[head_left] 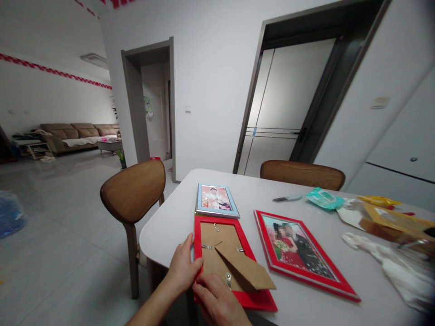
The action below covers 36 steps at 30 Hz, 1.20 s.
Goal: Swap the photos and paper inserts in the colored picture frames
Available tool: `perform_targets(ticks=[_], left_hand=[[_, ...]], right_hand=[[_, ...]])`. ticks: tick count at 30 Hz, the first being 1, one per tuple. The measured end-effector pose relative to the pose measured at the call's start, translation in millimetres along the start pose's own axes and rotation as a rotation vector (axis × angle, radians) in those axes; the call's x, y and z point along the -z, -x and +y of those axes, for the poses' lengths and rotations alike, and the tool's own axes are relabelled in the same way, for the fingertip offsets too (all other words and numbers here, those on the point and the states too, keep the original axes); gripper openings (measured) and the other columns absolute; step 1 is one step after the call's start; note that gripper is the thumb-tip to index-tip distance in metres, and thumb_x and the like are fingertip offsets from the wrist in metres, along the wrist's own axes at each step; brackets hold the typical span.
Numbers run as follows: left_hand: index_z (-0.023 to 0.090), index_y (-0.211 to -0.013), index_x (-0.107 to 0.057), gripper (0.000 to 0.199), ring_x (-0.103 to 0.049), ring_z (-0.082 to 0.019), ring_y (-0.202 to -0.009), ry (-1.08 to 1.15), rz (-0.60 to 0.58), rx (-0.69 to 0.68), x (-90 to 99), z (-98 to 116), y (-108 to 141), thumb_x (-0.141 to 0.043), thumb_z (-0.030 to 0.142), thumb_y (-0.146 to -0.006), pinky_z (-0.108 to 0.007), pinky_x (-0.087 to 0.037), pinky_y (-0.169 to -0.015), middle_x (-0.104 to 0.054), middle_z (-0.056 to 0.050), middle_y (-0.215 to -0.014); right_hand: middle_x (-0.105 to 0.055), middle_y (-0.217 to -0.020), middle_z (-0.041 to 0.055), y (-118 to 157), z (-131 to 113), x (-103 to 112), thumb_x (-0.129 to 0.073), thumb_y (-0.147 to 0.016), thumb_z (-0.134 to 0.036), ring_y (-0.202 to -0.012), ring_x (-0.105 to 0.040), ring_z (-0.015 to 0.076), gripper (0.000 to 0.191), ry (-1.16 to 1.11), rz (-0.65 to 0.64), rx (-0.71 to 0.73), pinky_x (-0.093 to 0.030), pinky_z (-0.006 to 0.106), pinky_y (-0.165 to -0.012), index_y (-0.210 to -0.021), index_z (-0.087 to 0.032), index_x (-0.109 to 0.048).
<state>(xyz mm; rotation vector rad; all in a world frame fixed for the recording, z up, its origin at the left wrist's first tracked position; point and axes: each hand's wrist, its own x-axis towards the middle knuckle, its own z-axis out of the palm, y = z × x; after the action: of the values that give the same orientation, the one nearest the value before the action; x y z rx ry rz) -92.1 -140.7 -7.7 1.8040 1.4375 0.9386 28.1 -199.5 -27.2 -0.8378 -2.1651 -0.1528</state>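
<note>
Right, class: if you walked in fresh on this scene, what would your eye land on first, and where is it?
Most likely the red frame lying face down at the near edge of the white table, its brown stand folded out, with the left hand on its left side and the right hand on its near corner. Beside it to the right lies a larger red-framed photo, and behind it a small silver-framed photo.

Red picture frame (234,262): lies face down, flat, at the near left edge of the bench (306,299). Brown cardboard backing faces up, with small metal clips at its sides. A brown easel stand is folded out across the backing, pointing right. The frame's near end overhangs the bench edge slightly.
</note>
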Motion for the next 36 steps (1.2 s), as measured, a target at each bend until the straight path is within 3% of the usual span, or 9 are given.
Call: perform_targets(ticks=[4,8,11,14,17,28,32,36], left_hand=[[0.014,-0.120,-0.038,0.057,-0.040,-0.021,-0.112,-0.152,0.011,-0.041,0.9,-2.3,-0.3,-0.048,0.015,-0.064,-0.035,-0.023,-0.098,-0.050,-0.009,-0.117],[0.016,-0.120,-0.037,0.056,-0.040,-0.020,-0.111,-0.176,-0.005,-0.052,1.8,-1.5,-0.2,-0.046,0.018,-0.066,-0.035,-0.020,-0.099,-0.049,-0.008,-0.119],[0.016,-0.122,-0.035,0.059,-0.037,-0.022,-0.114,-0.209,-0.016,-0.075,-0.4,-4.1,0.6,-0.048,0.023,-0.066,-0.036,-0.017,-0.100,-0.043,-0.008,-0.125],[0.013,-0.125,-0.032,0.064,-0.030,-0.022,-0.119,-0.260,-0.042,-0.077,-3.7,-6.4,1.0,-0.050,0.026,-0.065,-0.038,-0.012,-0.101,-0.037,-0.009,-0.129],[0.011,-0.125,-0.031,0.064,-0.029,-0.021,-0.120,-0.278,-0.057,-0.072,-5.1,-5.9,0.7,-0.048,0.024,-0.064,-0.038,-0.011,-0.102,-0.036,-0.010,-0.130],[0.011,-0.124,-0.034,0.060,-0.030,-0.019,-0.120,-0.274,-0.075,-0.089,-5.2,-6.5,-2.4,-0.045,0.024,-0.066,-0.036,-0.015,-0.102,-0.036,-0.010,-0.130],[0.010,-0.123,-0.035,0.058,-0.031,-0.019,-0.120,-0.302,-0.072,-0.095,-4.7,-6.7,-1.8,-0.044,0.023,-0.067,-0.036,-0.016,-0.102,-0.036,-0.010,-0.130],[0.008,-0.123,-0.035,0.058,-0.030,-0.019,-0.120,-0.332,-0.075,-0.104,-5.5,-7.6,-1.0,-0.044,0.023,-0.068,-0.037,-0.016,-0.102,-0.036,-0.010,-0.130]], right_hand=[[-0.060,-0.082,0.0069,-6.1,-4.8,1.6,-0.044,-0.071,-0.011,-0.072,-0.055,0.0163,0.024,-0.013,-0.065,-0.037,-0.049,0.026,-0.059,-0.091,-0.018,-0.055],[-0.061,-0.091,0.0079,-17.9,8.4,38.6,-0.048,-0.070,-0.017,-0.081,-0.056,0.0189,0.023,0.059,-0.071,-0.095,-0.049,0.031,-0.068,-0.092,-0.018,-0.057],[-0.060,-0.092,0.0091,-15.4,34.3,67.3,-0.047,-0.073,-0.022,-0.084,-0.055,0.0203,0.019,0.189,-0.095,-0.308,-0.047,0.034,-0.071,-0.086,-0.019,-0.060],[-0.060,-0.089,0.0098,-1.6,55.7,78.4,-0.046,-0.073,-0.026,-0.082,-0.055,0.0204,0.019,0.191,-0.272,-0.502,-0.046,0.034,-0.072,-0.076,-0.018,-0.063],[-0.061,-0.088,0.0087,11.1,65.0,75.9,-0.043,-0.075,-0.028,-0.084,-0.054,0.0196,0.023,0.139,-0.385,-0.589,-0.044,0.033,-0.075,-0.075,-0.018,-0.064],[-0.056,-0.088,0.0091,-10.3,106.2,59.3,-0.040,-0.073,-0.019,-0.080,-0.053,0.0166,0.026,0.218,-0.392,-0.695,-0.039,0.025,-0.073,-0.081,-0.015,-0.065],[-0.055,-0.083,0.0085,-11.9,108.2,55.4,-0.037,-0.076,-0.020,-0.074,-0.052,0.0152,0.028,0.259,-0.401,-0.706,-0.038,0.024,-0.068,-0.081,-0.016,-0.064],[-0.057,-0.090,0.0095,-18.8,97.6,51.4,-0.039,-0.077,-0.024,-0.083,-0.050,0.0187,0.028,0.324,-0.355,-0.668,-0.037,0.027,-0.072,-0.091,-0.017,-0.063]])
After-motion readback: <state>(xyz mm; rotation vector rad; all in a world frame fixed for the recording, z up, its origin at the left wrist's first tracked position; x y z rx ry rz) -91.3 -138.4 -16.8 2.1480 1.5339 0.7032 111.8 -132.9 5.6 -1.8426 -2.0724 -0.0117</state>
